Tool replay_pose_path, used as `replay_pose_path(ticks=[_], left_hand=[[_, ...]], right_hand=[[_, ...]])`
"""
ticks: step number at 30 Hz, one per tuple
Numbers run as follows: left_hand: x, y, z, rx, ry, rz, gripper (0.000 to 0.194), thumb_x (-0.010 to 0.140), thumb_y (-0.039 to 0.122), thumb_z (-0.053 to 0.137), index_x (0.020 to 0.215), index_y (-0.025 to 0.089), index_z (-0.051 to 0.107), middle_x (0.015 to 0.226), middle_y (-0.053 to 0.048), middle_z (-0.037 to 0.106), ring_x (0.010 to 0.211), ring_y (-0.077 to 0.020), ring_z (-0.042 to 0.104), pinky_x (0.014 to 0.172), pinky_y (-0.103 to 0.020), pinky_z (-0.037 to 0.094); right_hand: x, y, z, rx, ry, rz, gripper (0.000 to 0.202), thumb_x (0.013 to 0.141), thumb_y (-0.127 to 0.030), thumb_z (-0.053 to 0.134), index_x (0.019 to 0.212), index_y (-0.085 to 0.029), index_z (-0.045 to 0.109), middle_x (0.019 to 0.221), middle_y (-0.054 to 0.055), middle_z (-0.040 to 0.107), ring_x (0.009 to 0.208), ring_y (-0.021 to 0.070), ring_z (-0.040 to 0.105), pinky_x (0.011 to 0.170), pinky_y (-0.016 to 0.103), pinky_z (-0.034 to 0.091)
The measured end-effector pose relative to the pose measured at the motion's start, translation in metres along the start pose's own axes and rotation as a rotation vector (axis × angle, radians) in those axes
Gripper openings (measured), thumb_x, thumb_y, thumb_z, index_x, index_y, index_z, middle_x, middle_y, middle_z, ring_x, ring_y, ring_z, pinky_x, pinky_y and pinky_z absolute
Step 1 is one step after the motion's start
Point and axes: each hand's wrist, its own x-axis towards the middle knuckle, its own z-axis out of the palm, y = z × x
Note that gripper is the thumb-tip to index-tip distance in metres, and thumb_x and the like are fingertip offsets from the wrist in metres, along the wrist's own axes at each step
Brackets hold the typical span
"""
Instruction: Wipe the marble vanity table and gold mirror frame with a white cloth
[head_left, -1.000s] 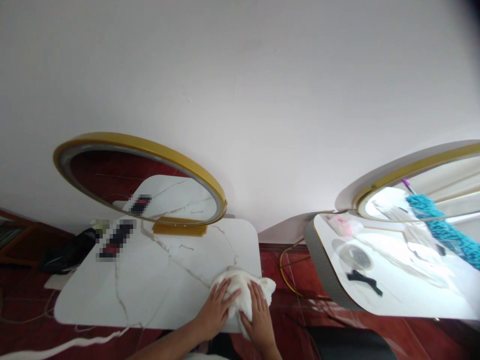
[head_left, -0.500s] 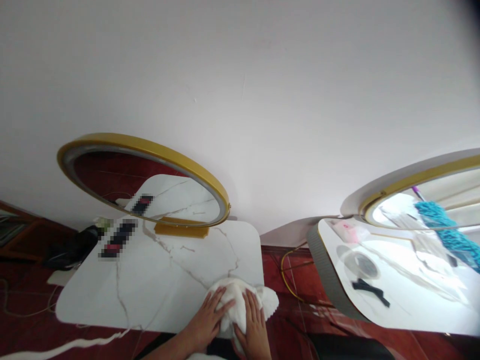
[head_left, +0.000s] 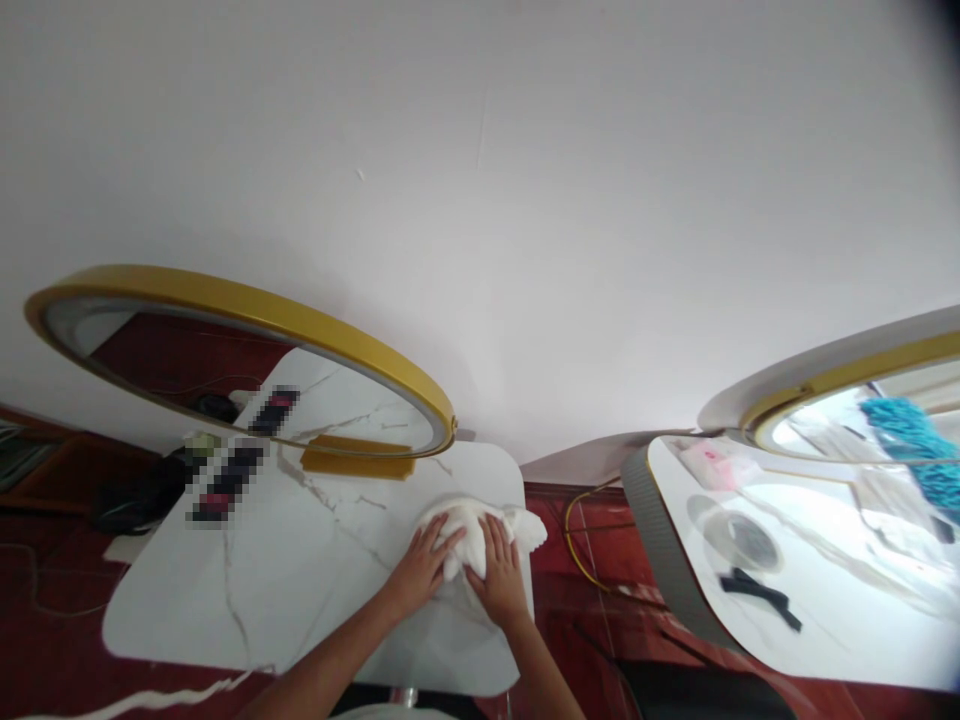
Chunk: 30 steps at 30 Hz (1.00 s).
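Observation:
A bunched white cloth (head_left: 471, 545) rests on the right part of a white marble-patterned tabletop (head_left: 315, 590), with one end hanging past its right edge. My left hand (head_left: 420, 570) grips the cloth's left side, fingers curved over its top. On the opposite side, my right hand (head_left: 496, 575) holds the same cloth, thumb toward the middle. Both palms press it down against the table. Whatever lies under the cloth is hidden.
A gold-framed oval mirror (head_left: 247, 310) stands on a gold base (head_left: 358, 462) behind the cloth. A blurred-out dark item (head_left: 229, 485) lies at left. On the right, a second table (head_left: 825, 640) carries a black strip-like item (head_left: 761, 597) and a pink-and-white packet (head_left: 712, 465).
Both hands have slid the cloth forward, away from me toward the wall. More of my forearms and of the table's front edge shows. The camera view has shifted slightly.

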Motion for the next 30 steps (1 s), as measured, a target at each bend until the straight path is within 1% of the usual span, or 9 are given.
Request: replay_pose_path(ticks=[5, 8, 12, 15, 19, 23, 26, 30], left_hand=[[0.04, -0.012, -0.018, -0.001, 0.053, -0.041, 0.072, 0.083, 0.011, 0.043, 0.143, 0.037, 0.014, 0.153, 0.0, 0.008, 0.139, -0.0264, 0.009, 0.11, -0.051, 0.02], [0.063, -0.016, -0.029, -0.011, 0.055, -0.067, 0.072, 0.082, 0.011, 0.044, 0.144, 0.034, 0.015, 0.153, -0.002, 0.009, 0.139, -0.0259, 0.008, 0.11, -0.049, 0.02], [0.089, -0.022, -0.042, -0.023, 0.028, -0.157, 0.074, 0.079, 0.007, 0.041, 0.144, 0.034, 0.015, 0.153, -0.002, 0.009, 0.139, -0.0246, 0.008, 0.108, -0.047, 0.024], [0.103, -0.028, -0.05, -0.041, 0.024, -0.168, 0.076, 0.078, 0.005, 0.039, 0.144, 0.034, 0.016, 0.153, -0.002, 0.01, 0.139, -0.0242, 0.009, 0.108, -0.047, 0.024], [0.114, -0.036, -0.058, -0.064, 0.063, -0.141, 0.075, 0.077, 0.004, 0.038, 0.144, 0.032, 0.019, 0.153, -0.001, 0.012, 0.139, -0.0225, 0.012, 0.109, -0.043, 0.024], [0.12, -0.041, -0.061, -0.11, 0.072, -0.163, 0.074, 0.076, 0.003, 0.037, 0.143, 0.031, 0.021, 0.152, -0.002, 0.014, 0.139, -0.0226, 0.012, 0.109, -0.042, 0.024], [0.121, -0.041, -0.061, -0.125, 0.067, -0.17, 0.072, 0.078, 0.004, 0.036, 0.144, 0.029, 0.02, 0.152, -0.003, 0.014, 0.139, -0.0228, 0.012, 0.108, -0.043, 0.025], [0.114, -0.037, -0.059, -0.136, 0.073, -0.169, 0.073, 0.077, 0.001, 0.035, 0.143, 0.027, 0.022, 0.152, -0.004, 0.012, 0.139, -0.023, 0.01, 0.107, -0.042, 0.026]], right_hand=[[0.049, 0.009, -0.003, -0.01, 0.034, -0.013, 0.071, 0.088, -0.05, 0.04, 0.146, -0.019, 0.012, 0.151, 0.006, 0.018, 0.139, 0.0238, 0.012, 0.109, 0.044, 0.019], [0.075, 0.012, -0.003, -0.011, 0.036, 0.007, 0.07, 0.088, -0.048, 0.039, 0.146, -0.019, 0.012, 0.151, 0.006, 0.018, 0.139, 0.0226, 0.011, 0.109, 0.043, 0.02], [0.103, 0.013, -0.005, -0.013, 0.037, 0.048, 0.07, 0.088, -0.048, 0.038, 0.146, -0.018, 0.012, 0.151, 0.006, 0.018, 0.139, 0.0215, 0.01, 0.109, 0.043, 0.019], [0.12, 0.011, -0.008, -0.012, 0.033, 0.071, 0.07, 0.088, -0.049, 0.039, 0.146, -0.02, 0.013, 0.151, 0.006, 0.018, 0.139, 0.0208, 0.009, 0.109, 0.043, 0.019], [0.138, 0.005, -0.013, -0.002, -0.01, 0.125, 0.069, 0.088, -0.047, 0.041, 0.145, -0.021, 0.015, 0.151, 0.004, 0.018, 0.139, 0.0195, 0.01, 0.11, 0.041, 0.018], [0.149, 0.0, -0.015, 0.001, -0.031, 0.165, 0.067, 0.087, -0.043, 0.043, 0.145, -0.022, 0.016, 0.15, 0.005, 0.019, 0.138, 0.0201, 0.012, 0.109, 0.042, 0.019], [0.15, 0.0, -0.015, 0.006, -0.04, 0.174, 0.068, 0.086, -0.041, 0.045, 0.145, -0.023, 0.015, 0.15, 0.005, 0.02, 0.138, 0.0198, 0.013, 0.109, 0.042, 0.02], [0.145, 0.0, -0.016, 0.017, -0.049, 0.161, 0.069, 0.085, -0.041, 0.046, 0.145, -0.024, 0.015, 0.15, 0.004, 0.021, 0.138, 0.0189, 0.013, 0.108, 0.041, 0.021]])
